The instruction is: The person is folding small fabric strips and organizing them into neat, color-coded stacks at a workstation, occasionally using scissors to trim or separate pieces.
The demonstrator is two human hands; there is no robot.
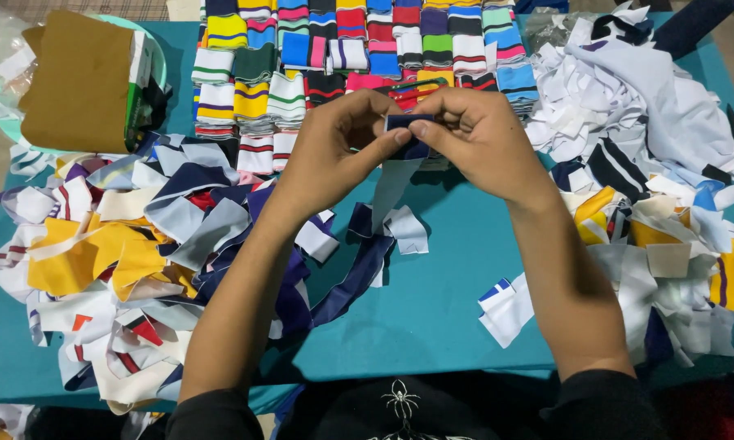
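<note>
Fabric strip (405, 122), dark navy, is pinched above the teal table (432, 301) between both hands — left hand (334, 151) with thumb and fingertips closed on its left end, right hand (481, 138) closed on the right, a pale tail hanging down. It looks light, soft and limp, so a grip near the folded top edge seems best — elsewhere it would sag. Striped stacks (359, 45) lie behind, scrap piles (123, 253) on either side.
</note>
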